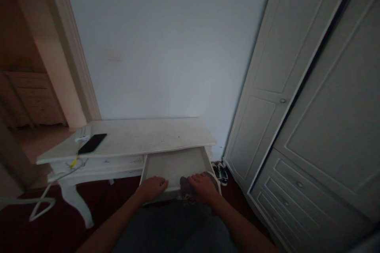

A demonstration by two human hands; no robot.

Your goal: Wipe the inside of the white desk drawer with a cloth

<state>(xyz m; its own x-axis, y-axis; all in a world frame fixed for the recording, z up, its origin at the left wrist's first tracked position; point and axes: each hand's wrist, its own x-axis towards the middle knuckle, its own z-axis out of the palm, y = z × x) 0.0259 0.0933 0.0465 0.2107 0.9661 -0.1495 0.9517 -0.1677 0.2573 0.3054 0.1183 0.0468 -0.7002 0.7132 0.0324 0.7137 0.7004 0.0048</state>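
Observation:
A white desk point(142, 136) stands against the wall, its right-hand drawer point(175, 164) pulled out. My left hand point(152, 188) rests on the drawer's front edge, fingers curled over it. Just to its right, my right hand point(203, 187) presses on a dark grey cloth point(185, 187) at the drawer's front edge, fingers closed over the cloth. The inside of the drawer looks bare apart from the cloth.
A black phone point(92, 143) and a white power strip point(83, 134) lie on the desk's left end, with a white cable point(44, 197) trailing to the floor. A white wardrobe point(297, 126) fills the right side. Shoes point(220, 172) sit by the wall.

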